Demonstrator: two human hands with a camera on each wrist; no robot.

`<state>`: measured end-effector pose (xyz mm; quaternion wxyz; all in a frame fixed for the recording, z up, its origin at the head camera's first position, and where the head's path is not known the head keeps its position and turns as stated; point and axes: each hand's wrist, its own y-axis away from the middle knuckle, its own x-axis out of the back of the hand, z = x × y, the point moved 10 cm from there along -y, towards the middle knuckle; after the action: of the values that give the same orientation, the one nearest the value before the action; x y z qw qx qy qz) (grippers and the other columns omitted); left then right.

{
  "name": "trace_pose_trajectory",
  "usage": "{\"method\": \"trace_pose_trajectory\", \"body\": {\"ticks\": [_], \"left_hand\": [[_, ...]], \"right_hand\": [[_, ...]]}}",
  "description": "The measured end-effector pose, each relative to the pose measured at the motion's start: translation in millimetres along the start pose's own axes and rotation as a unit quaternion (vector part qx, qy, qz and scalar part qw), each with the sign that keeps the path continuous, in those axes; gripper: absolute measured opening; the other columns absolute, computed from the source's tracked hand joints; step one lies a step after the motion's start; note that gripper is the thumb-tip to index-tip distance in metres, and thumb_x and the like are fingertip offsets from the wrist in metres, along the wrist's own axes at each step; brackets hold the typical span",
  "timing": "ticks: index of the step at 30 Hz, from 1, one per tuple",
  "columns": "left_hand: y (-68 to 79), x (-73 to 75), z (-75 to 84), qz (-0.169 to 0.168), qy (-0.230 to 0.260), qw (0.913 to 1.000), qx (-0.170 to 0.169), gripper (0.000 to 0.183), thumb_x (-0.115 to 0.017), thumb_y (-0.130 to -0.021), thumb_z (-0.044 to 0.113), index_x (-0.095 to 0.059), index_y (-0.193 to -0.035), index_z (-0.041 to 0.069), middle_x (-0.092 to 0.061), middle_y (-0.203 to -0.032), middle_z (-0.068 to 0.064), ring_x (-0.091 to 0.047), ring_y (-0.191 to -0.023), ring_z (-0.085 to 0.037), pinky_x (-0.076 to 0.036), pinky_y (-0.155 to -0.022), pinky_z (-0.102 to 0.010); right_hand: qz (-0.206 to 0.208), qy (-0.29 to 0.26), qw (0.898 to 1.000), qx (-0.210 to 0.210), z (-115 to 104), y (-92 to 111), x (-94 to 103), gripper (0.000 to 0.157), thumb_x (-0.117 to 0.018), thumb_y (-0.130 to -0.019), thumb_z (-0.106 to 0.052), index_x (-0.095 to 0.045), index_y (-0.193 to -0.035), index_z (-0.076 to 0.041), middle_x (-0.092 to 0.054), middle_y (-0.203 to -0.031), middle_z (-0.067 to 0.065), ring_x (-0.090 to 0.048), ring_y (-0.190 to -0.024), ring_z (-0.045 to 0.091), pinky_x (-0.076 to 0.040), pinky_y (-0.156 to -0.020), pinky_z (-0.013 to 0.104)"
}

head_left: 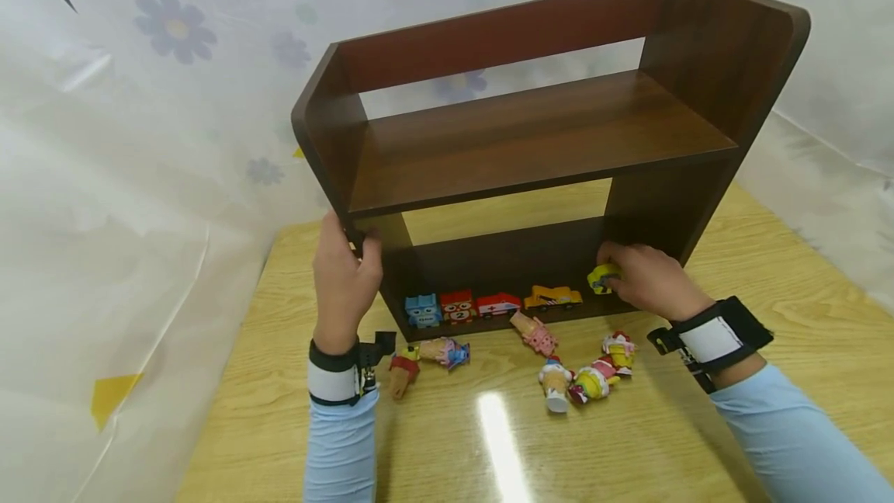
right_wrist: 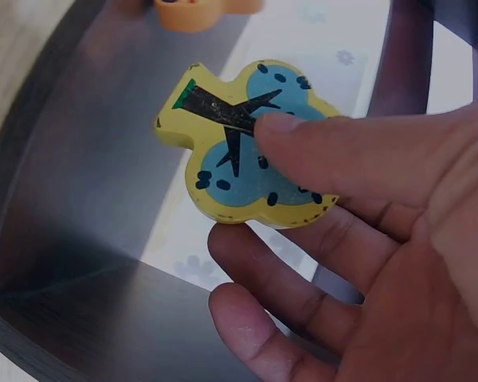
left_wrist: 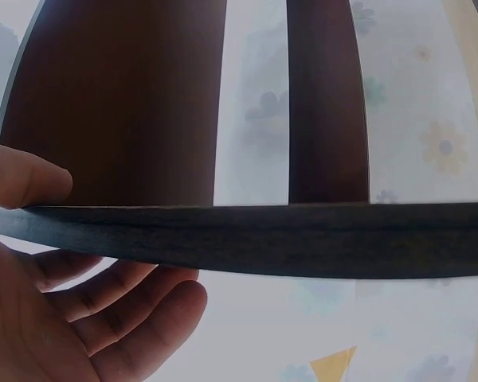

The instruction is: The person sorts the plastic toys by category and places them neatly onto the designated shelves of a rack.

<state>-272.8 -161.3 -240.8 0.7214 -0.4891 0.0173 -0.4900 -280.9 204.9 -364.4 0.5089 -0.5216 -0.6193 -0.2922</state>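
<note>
Right hand (head_left: 646, 279) pinching a yellow, tree-shaped block with blue printed foliage (right_wrist: 237, 169), at the right end of the lower shelf (head_left: 590, 308)! Left hand (head_left: 345, 279) grips the side of the dark brown two-tier rack (head_left: 545, 142). Down the shelf: blue owl block (head_left: 422, 311), red owl block (head_left: 458, 307), red-and-white ambulance (head_left: 499, 305), orange-yellow car (head_left: 553, 298). Small colourful figures (head_left: 592, 380) lie on the wood-grain tabletop (head_left: 433, 441).

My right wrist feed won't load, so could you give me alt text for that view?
The right hand pinches a yellow toy painted with a blue-and-black tree between thumb and fingers. Dark shelf panels show behind it, and part of an orange object shows at the top edge.
</note>
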Motion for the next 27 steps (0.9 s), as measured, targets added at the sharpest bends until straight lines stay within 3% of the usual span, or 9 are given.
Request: {"method": "trace_pose_trajectory", "body": {"ticks": [11, 19, 23, 27], "left_hand": [[0.1, -1.0, -1.0, -0.002, -0.007, 1.0000, 0.002, 0.037, -0.055, -0.090, 0.017, -0.050, -0.123, 0.001, -0.059, -0.102, -0.019, -0.055, -0.076, -0.027, -0.050, -0.061, -0.044], [0.1, -1.0, -1.2, -0.004, -0.004, 1.0000, 0.005, 0.037, -0.055, -0.091, 0.018, -0.050, -0.123, 0.001, -0.060, -0.101, -0.019, -0.054, -0.076, -0.027, -0.050, -0.061, -0.044], [-0.1, -1.3, -1.6, -0.005, -0.003, 1.0000, 0.005, 0.037, -0.055, -0.091, 0.018, -0.050, -0.123, 0.001, -0.060, -0.103, -0.019, -0.055, -0.077, -0.027, -0.050, -0.062, -0.044], [-0.4, -1.6, -2.2, -0.004, -0.003, 1.0000, 0.006, 0.037, -0.055, -0.090, 0.018, -0.050, -0.123, 0.001, -0.060, -0.103, -0.019, -0.055, -0.077, -0.028, -0.051, -0.063, -0.045]], "right_hand": [[-0.025, 0.003, 1.000, -0.012, 10.1, 0.0, -20.2, 0.024, -0.069, -0.081, -0.010, -0.061, -0.103, -0.004, -0.067, -0.090, 0.013, -0.059, -0.072, 0.024, -0.049, -0.062, 0.044], [-0.019, 0.007, 1.000, -0.010, 12.0, 2.4, -26.2, 0.026, -0.066, -0.081, -0.006, -0.062, -0.106, -0.002, -0.067, -0.095, 0.016, -0.060, -0.078, 0.028, -0.050, -0.068, 0.049], [0.007, 0.005, 1.000, -0.005, 9.0, 5.6, -19.4, 0.030, -0.068, -0.080, -0.007, -0.062, -0.109, 0.000, -0.065, -0.105, 0.021, -0.060, -0.092, 0.035, -0.049, -0.077, 0.053], [0.061, -0.001, 0.998, 0.013, -2.3, 9.8, 0.8, 0.035, -0.071, -0.078, -0.009, -0.061, -0.110, 0.003, -0.061, -0.112, 0.026, -0.055, -0.102, 0.041, -0.046, -0.085, 0.057]]}}
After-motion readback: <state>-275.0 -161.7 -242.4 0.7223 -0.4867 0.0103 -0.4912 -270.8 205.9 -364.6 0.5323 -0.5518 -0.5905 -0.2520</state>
